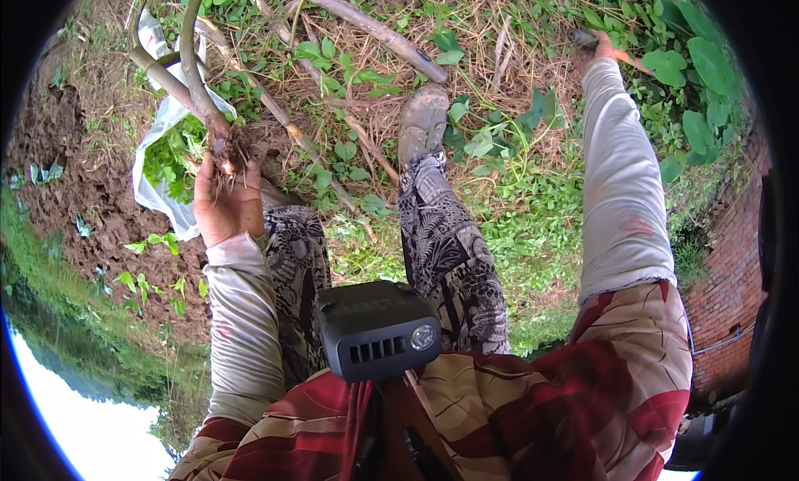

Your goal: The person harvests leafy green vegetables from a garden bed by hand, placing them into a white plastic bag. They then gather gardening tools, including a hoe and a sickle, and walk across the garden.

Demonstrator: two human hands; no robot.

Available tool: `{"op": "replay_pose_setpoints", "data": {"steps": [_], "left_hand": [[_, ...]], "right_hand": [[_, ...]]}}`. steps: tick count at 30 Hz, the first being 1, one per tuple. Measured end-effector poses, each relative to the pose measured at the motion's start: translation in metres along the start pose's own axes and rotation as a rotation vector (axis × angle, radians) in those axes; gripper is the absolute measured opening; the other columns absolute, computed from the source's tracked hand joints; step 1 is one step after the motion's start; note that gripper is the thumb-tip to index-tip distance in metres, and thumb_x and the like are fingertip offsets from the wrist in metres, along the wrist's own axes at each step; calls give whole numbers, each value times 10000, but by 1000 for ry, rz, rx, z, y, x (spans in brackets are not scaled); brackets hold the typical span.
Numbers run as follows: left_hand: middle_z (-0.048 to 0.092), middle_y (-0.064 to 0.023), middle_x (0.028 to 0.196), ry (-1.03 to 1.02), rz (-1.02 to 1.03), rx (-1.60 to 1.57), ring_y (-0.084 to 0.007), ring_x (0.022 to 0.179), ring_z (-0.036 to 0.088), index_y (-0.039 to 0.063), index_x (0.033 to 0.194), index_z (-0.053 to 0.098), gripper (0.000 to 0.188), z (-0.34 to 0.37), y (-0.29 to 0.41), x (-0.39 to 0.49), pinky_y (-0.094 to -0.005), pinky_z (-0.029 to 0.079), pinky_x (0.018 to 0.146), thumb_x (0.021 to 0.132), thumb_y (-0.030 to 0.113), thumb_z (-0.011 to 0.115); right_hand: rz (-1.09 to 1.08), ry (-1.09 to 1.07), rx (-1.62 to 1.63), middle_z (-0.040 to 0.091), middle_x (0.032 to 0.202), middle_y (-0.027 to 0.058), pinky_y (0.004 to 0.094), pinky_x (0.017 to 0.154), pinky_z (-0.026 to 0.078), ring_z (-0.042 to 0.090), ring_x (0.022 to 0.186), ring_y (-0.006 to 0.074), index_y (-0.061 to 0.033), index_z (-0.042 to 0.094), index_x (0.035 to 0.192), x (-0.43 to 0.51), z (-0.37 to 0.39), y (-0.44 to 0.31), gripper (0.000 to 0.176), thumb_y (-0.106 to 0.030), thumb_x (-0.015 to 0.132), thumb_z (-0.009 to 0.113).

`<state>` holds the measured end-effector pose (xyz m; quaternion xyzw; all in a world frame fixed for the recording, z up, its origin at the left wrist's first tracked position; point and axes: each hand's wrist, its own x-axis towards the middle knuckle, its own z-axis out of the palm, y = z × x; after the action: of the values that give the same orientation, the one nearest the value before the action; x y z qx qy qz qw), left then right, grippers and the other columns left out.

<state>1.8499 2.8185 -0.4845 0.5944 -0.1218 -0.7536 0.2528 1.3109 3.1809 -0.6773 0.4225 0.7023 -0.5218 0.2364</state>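
My left hand (228, 206), palm up, holds the root end of an uprooted woody plant (209, 109) between thumb and fingers. Fine soil-covered roots hang at its base, and its thick curved stems rise away past the upper edge of the view. Just behind the hand lies a white plastic bag (153, 169) with leafy greens (168, 153) in it. Far out to the right, my right hand (599, 51) is closed around a hand tool (627, 59) with an orange part. A greyish end of it shows on the other side of the fist; its exact kind is unclear.
Cut branches (374, 31) lie across straw and weeds before my boot (423, 122). Tilled soil with seedlings (62, 187) is at the left. Broad-leaved plants (705, 69) crowd the right, near a brick surface (727, 312). A black device (377, 331) hangs at my chest.
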Motion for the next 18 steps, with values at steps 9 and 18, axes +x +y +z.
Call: {"op": "replay_pose_setpoints", "data": {"steps": [9, 18], "left_hand": [[673, -54, 1144, 57, -32, 226, -211, 1026, 654, 78, 1236, 586, 345, 21, -2, -25, -360, 548, 803, 966, 293, 580], [644, -123, 1181, -266, 43, 606, -243, 977, 679, 0, 1343, 455, 424, 118, 24, -94, -361, 577, 784, 982, 207, 535]], "right_hand": [[-537, 674, -482, 608, 777, 132, 395, 609, 505, 603, 650, 240, 10, 566, 1003, -185, -134, -39, 288, -208, 837, 657], [-538, 136, -387, 569, 639, 10, 246, 483, 421, 536, 541, 92, -22, 577, 966, -408, -249, -13, 172, -137, 893, 681]]}}
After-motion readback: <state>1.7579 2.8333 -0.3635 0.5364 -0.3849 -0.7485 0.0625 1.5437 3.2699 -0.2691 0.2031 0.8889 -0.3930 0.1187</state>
